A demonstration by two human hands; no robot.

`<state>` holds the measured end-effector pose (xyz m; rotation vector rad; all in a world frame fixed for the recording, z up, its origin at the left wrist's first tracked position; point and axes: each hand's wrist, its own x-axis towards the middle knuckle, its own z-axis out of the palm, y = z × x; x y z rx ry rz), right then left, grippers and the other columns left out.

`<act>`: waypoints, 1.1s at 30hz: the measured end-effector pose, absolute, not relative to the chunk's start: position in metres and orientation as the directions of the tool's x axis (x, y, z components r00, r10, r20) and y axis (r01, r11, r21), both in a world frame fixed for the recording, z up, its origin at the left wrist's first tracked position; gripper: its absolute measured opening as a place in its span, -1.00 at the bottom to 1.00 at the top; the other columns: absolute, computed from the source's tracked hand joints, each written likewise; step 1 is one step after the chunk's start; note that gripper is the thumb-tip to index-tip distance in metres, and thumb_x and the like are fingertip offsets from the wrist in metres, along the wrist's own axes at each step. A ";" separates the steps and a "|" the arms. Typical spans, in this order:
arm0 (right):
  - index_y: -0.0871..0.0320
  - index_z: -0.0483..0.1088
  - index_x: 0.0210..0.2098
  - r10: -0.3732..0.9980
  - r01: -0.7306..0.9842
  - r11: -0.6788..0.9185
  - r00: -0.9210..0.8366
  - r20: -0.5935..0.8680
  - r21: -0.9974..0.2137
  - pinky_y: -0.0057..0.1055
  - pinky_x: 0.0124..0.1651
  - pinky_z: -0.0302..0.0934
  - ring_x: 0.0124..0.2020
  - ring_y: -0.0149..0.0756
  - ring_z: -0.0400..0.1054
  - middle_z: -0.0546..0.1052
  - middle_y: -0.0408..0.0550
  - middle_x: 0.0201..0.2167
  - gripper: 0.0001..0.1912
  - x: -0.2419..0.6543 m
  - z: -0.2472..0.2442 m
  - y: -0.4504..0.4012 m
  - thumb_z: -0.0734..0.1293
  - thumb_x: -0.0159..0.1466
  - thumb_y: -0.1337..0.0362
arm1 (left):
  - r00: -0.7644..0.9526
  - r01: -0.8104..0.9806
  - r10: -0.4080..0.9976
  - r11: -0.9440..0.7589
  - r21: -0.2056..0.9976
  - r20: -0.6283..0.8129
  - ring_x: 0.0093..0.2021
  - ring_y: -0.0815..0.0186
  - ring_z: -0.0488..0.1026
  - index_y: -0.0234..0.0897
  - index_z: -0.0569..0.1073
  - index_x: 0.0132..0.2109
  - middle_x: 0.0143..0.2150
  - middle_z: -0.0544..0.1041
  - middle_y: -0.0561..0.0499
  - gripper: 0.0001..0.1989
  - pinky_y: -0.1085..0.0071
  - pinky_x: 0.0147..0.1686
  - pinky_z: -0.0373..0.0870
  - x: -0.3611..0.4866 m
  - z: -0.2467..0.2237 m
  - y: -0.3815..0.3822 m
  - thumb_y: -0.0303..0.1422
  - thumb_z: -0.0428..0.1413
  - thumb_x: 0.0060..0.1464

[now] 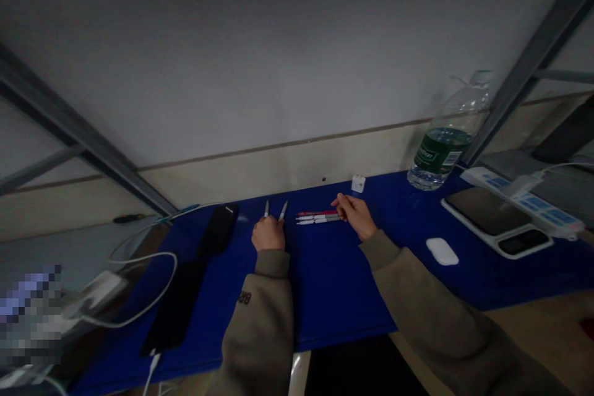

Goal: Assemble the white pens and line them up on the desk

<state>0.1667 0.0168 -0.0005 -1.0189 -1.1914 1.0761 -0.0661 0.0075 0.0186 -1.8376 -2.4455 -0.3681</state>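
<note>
Left hand (268, 234): closed on two pens (283, 211), tips forward; right hand (353, 216): curled at the end of a row of pens (318, 218), grip unclear, on blue mat (325, 284).

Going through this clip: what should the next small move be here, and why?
Probably the right hand should close on the group of lying pens, since its fingers reach their ends. The left hand appears to hold two slim pens with their tips up, above the blue mat, so it seems less free for this move.
</note>
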 end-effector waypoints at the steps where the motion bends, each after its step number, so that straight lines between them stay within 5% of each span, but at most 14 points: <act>1: 0.17 0.42 -0.45 0.980 -0.089 0.198 0.056 0.194 -0.976 -0.46 -0.57 0.01 -0.66 -0.45 0.12 0.26 -0.20 -0.70 -0.51 0.167 0.000 0.017 0.20 0.20 -0.14 | -0.303 0.948 0.935 0.275 0.160 0.185 -0.19 0.10 0.47 -0.28 0.54 -0.26 -0.22 0.53 -0.19 -0.69 0.33 -0.29 0.34 -0.067 0.019 0.008 -0.13 0.06 0.09; 33: 0.20 0.43 -0.42 0.993 -0.218 0.112 0.044 0.105 -0.969 -0.47 -0.61 0.01 -0.65 -0.45 0.15 0.32 -0.15 -0.66 -0.52 0.169 -0.005 0.013 0.24 0.18 -0.14 | -0.462 0.874 0.870 0.412 0.259 0.175 -0.16 0.02 0.48 -0.27 0.54 -0.27 -0.26 0.55 -0.24 -0.65 0.25 -0.27 0.36 -0.091 0.014 0.012 -0.07 0.09 0.02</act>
